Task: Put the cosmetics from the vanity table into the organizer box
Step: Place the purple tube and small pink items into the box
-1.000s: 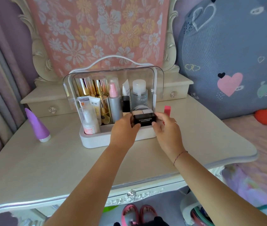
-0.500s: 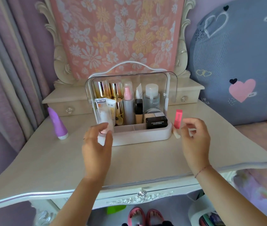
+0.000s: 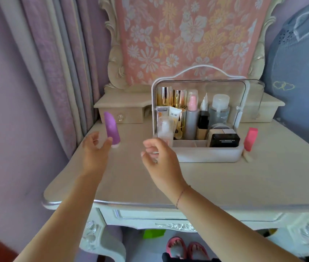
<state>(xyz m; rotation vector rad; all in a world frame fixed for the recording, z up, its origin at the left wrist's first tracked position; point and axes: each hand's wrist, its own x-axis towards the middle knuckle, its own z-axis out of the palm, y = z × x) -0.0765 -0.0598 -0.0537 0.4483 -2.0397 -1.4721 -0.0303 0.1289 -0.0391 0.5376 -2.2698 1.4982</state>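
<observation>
At the far right of the bench (image 3: 206, 184) stands the organizer box (image 3: 209, 155), a white tray with a clear raised lid and a white carry handle. It holds upright gold bottles (image 3: 170, 96) at the back left, a grey spray bottle with a pink nozzle (image 3: 191, 118), a clear bottle with a white cap (image 3: 218, 109), two tubes (image 3: 168, 115) at the front left, a dark-capped bottle (image 3: 203, 121) and a black compact case (image 3: 225, 140) lying flat in the near right compartment. Just beside the box's right wall a pink lipstick-shaped item (image 3: 250, 138) stands tilted on the bench, close to the wall; contact cannot be confirmed. Well to the left of the box a purple cone-shaped bottle (image 3: 111, 130) stands upright on its white base.

Left hand (image 3: 95, 151) is extended over the left part of the bench, palm turned inward, fingers spread and loosely curved, thumb tip just beside the purple bottle's lower part; it holds nothing, and whether the thumb touches the bottle cannot be told. Right hand (image 3: 160, 160) hovers near the box's near left corner, wrist bent, fingers curled loosely inward, empty. A thin cord bracelet (image 3: 180, 195) circles the right wrist. Both forearms reach in from the near edge.

Behind the bench rise a carved frame covered with floral pink cloth (image 3: 187, 35) and a curtain (image 3: 55, 63) at the left. Pink slippers (image 3: 185, 247) show beneath the bench.
</observation>
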